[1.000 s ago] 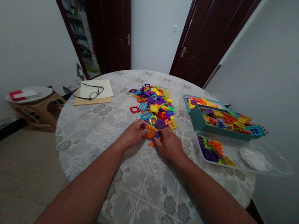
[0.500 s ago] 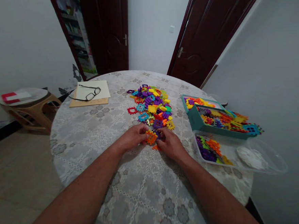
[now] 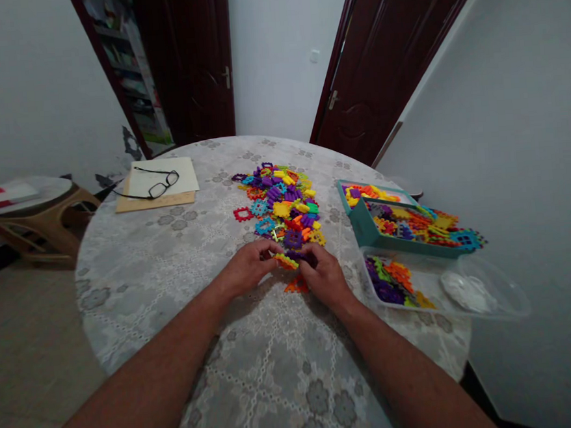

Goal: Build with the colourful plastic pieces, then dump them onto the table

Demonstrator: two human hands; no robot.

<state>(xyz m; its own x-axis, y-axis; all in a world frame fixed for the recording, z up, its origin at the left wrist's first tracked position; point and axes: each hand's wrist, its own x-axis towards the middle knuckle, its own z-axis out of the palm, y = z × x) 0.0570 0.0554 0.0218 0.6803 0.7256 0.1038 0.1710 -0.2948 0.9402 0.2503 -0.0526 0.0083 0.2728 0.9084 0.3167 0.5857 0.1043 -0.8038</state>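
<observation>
Left hand [image 3: 250,266], nearly closed, is pinching an orange-yellow piece [image 3: 285,261]; right hand [image 3: 326,279], likewise, is gripping a purple piece [image 3: 296,255]. Uneven pressure could be letting either slip.

smooth plastic pieces [image 3: 281,209], clear plastic tub [image 3: 430,283], matt paper [image 3: 183,172], glossy wood-look door [image 3: 377,64]

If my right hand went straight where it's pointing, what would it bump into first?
The right hand would probably meet the near end of the colorful pile, around the purple square piece, though depth is unclear.
</observation>
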